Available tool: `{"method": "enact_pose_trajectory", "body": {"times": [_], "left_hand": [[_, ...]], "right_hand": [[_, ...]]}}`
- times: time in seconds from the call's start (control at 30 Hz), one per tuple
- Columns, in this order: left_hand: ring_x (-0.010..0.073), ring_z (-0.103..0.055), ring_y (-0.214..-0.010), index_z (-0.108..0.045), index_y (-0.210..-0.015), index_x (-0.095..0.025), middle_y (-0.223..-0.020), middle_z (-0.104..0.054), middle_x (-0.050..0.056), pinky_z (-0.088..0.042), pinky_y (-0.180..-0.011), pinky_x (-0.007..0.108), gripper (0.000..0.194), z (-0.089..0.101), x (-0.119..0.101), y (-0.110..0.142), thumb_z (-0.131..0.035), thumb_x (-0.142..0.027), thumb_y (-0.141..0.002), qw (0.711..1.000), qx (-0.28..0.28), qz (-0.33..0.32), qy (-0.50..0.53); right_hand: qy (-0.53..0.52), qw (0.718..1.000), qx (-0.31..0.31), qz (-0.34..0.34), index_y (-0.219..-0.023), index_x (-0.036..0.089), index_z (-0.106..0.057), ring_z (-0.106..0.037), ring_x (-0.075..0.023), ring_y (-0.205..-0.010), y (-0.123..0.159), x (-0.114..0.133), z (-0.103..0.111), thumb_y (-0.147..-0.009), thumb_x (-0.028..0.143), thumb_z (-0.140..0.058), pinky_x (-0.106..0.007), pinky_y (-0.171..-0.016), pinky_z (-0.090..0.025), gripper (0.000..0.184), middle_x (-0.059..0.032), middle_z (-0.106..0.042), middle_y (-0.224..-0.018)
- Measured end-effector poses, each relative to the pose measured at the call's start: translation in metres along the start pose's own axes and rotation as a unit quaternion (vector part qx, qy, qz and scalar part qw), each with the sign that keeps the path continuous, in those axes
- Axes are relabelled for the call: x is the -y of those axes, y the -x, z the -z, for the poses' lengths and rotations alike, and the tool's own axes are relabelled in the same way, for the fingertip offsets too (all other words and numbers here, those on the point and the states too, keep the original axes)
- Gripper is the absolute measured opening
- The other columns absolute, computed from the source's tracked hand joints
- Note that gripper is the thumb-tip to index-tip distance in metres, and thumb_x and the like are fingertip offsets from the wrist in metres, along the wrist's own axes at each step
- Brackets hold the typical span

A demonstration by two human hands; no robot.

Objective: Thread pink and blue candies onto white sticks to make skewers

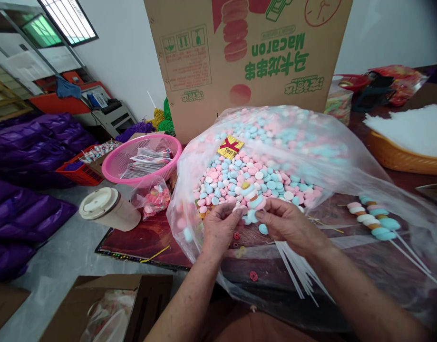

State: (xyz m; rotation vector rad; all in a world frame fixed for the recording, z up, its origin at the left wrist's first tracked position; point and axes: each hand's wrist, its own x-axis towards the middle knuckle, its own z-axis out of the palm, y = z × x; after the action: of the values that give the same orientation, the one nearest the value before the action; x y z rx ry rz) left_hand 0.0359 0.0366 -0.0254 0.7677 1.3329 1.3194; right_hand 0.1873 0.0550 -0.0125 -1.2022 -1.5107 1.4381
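In the head view, my right hand (288, 222) pinches the lower end of a candy skewer (252, 194), a stack of white, blue, pink and orange-brown pieces with a yellowish one on top. My left hand (221, 227) is closed at the fingertips on a pink candy (242, 209), just left of the stack. Behind both hands, loose pink, blue and white candies (236, 173) spill from a large clear plastic bag (193, 156). White sticks (298, 270) lie below my right hand. Two filled candy skewers (377, 218) rest under thin plastic at the right.
A cardboard box (218, 80) stands behind the bag. To the left are a pink basket (175, 164) of flat packets, a lidded cup (118, 209) and a small bag of red candies (156, 199). An orange basket (400, 154) with white material sits at the right.
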Motion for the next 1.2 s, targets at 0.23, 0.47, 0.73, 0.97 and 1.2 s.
{"method": "enact_pose_trajectory", "body": {"times": [0.23, 0.47, 0.73, 0.97, 1.2], "left_hand": [[0.0153, -0.063, -0.074, -0.066, -0.094, -0.014, -0.083, -0.069, 0.005, -0.052, -0.071, 0.029, 0.039, -0.012, -0.003, 0.031, -0.074, -0.033, -0.06, 0.993, 0.07, 0.011, 0.093], [0.0119, -0.06, -0.058, -0.065, -0.085, -0.014, -0.069, -0.067, 0.001, -0.048, -0.056, 0.024, 0.033, -0.001, -0.001, 0.029, -0.075, -0.021, -0.054, 0.996, 0.021, 0.029, 0.081], [0.0111, -0.061, -0.063, -0.06, -0.082, -0.014, -0.072, -0.067, 0.0, -0.05, -0.059, 0.022, 0.03, -0.001, 0.006, 0.019, -0.066, -0.01, -0.053, 0.997, -0.053, 0.0, 0.057], [0.011, -0.061, -0.059, -0.06, -0.081, -0.015, -0.07, -0.067, 0.0, -0.05, -0.055, 0.021, 0.027, -0.003, 0.008, 0.022, -0.063, -0.011, -0.054, 0.998, -0.049, -0.024, 0.018], [0.011, -0.06, -0.057, -0.064, -0.09, -0.017, -0.066, -0.066, -0.002, -0.051, -0.055, 0.022, 0.029, -0.001, 0.023, 0.026, -0.058, -0.013, -0.063, 0.982, -0.072, -0.13, -0.117]], "right_hand": [[-0.156, 0.985, -0.075, -0.024, -0.066, 0.018, -0.049, -0.023, -0.0033, -0.036, 0.009, -0.011, -0.03, -0.067, 0.046, -0.063, -0.018, -0.035, -0.017, 0.031, 0.0096, -0.036, -0.045], [-0.065, 0.997, 0.004, -0.051, -0.071, 0.017, -0.054, -0.026, -0.0051, -0.04, 0.034, -0.001, -0.011, -0.076, 0.05, -0.051, -0.019, -0.038, -0.02, 0.033, 0.0067, -0.039, -0.05], [0.384, 0.92, -0.038, 0.073, -0.068, 0.02, -0.057, -0.051, -0.0143, -0.056, 0.081, -0.007, 0.003, -0.086, 0.03, -0.034, -0.025, -0.052, -0.033, 0.03, -0.0024, -0.06, -0.064], [0.459, 0.881, -0.062, 0.091, -0.068, 0.019, -0.057, -0.055, -0.0148, -0.053, 0.076, -0.01, -0.003, -0.085, 0.022, -0.032, -0.025, -0.051, -0.032, 0.03, -0.003, -0.062, -0.062], [0.542, 0.829, -0.097, 0.104, -0.078, 0.018, -0.059, -0.059, -0.0174, -0.052, 0.082, -0.015, -0.022, -0.081, 0.013, -0.036, -0.027, -0.047, -0.028, 0.024, -0.0038, -0.065, -0.061]]}}
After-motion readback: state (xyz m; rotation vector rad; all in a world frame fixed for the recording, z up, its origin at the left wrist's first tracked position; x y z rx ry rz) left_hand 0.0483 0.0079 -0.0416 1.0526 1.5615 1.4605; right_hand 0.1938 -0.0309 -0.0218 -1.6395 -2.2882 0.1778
